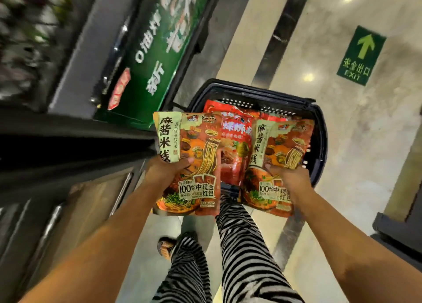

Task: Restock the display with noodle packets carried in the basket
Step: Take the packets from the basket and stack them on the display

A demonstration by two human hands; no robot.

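Note:
A dark plastic basket [319, 142] stands on the floor ahead of my feet, with red noodle packets [230, 129] lying inside. My left hand [164, 168] grips an orange and green noodle packet [194, 149] by its left edge, thumb across the front, held up over the basket's near left side. My right hand [287, 177] grips a matching packet [274, 147] by its lower right part, above the basket's near side. Both packets face me upright.
The display unit [68, 142] with dark shelves runs along the left, blurred at the top. A green sign panel [159, 51] leans beside it. A green exit arrow sticker [362, 56] marks the pale floor. A dark base [397, 232] sits at the right edge.

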